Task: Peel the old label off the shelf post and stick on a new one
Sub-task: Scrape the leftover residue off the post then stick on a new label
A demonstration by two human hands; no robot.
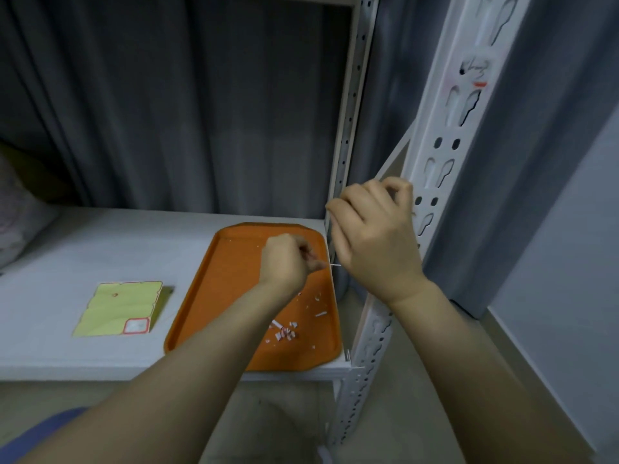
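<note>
Flat yellow-green backing sheet (117, 306), one red-bordered white label (135, 325) at its corner, on white shelf board (100, 246), far left. Orange plastic tray (268, 225) holds red-and-white peeled scraps (284, 331). My left grip (284, 262) pinches thin white sliver (335, 264) over tray. My right grip (375, 236) curled against white slotted steel post (418, 152); contents, cannot tell. Smudged old-label remnant (475, 72), I judge, lies up near-vertical post, above right grip, the nearer hand.

The post (445, 155) beside the right hand (375, 236) is white-painted metal, smooth and matt (smudged higher up). Under the left hand (288, 259) the tray (214, 296) is matt orange plastic, strewn with paper scraps (284, 331). Left of both hands, the sheet (117, 306) is smooth yellow paper.
</note>
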